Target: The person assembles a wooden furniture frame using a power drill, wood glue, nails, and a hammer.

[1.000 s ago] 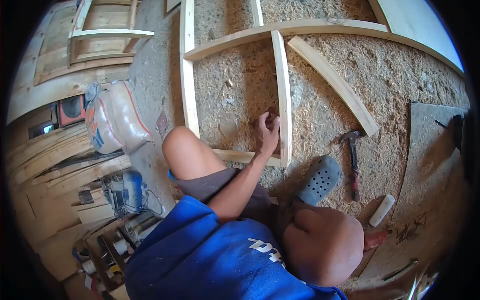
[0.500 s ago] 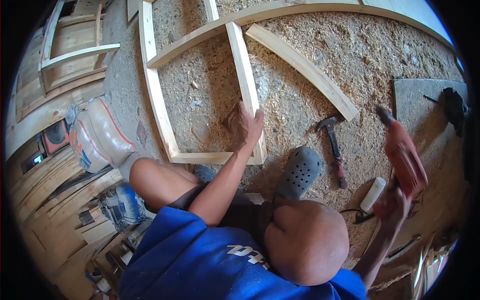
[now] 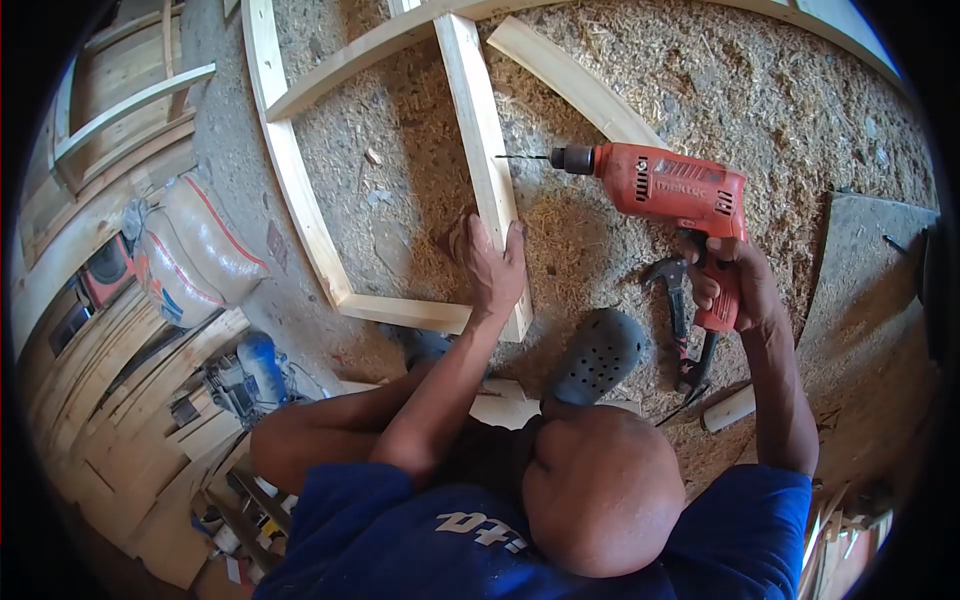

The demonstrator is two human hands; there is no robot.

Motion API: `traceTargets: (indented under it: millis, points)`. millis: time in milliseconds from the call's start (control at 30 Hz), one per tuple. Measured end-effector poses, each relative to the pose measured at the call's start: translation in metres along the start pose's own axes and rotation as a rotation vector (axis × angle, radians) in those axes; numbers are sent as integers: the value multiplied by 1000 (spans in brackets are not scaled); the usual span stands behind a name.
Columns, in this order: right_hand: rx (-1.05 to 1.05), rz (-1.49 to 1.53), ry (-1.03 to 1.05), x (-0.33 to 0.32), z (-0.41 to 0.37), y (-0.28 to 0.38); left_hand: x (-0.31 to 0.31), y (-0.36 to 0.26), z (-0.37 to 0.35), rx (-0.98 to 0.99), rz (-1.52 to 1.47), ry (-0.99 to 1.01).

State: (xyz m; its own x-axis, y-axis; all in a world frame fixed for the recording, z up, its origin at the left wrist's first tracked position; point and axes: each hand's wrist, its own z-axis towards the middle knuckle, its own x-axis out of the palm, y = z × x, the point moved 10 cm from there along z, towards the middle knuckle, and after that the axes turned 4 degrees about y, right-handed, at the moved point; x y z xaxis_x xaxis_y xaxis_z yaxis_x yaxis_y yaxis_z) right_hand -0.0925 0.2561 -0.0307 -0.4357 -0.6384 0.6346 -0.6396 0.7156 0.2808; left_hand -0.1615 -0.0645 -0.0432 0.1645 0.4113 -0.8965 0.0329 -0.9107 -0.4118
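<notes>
**Around the frame on the floor**

We find the wooden frame [image 3: 300, 210] lying flat on the sawdust floor [image 3: 800, 110], ahead of the person's knees. Its centre rail [image 3: 478, 120] runs away from the person, and the left hand [image 3: 492, 268] rests on it near the frame's near corner. Right of the rail, the right hand [image 3: 735, 285] holds the drill [image 3: 665, 185] above the floor, with the bit tip at the rail's right edge. A loose slat [image 3: 570, 80] lies beyond the drill. The hammer [image 3: 678, 300] lies below the right hand, between the shoe [image 3: 598, 355] and a flat panel [image 3: 870, 270]. A sack [image 3: 195, 255] sits left of the frame. Nearer, what seems to be a power tool [image 3: 250, 370] lies beside stacked boards [image 3: 110, 400].
</notes>
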Motion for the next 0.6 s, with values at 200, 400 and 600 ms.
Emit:
traceTargets:
  millis: [200, 400, 600]
  points:
    - [22, -20, 16, -3, 11, 1, 0, 0, 1, -13, -61, -30]
    - [24, -15, 16, -8, 12, -1, 1, 1, -1, 21, 33, -43]
    - [61, -15, 28, -10, 14, -1, 2, -3, 0, 60, 29, -63]
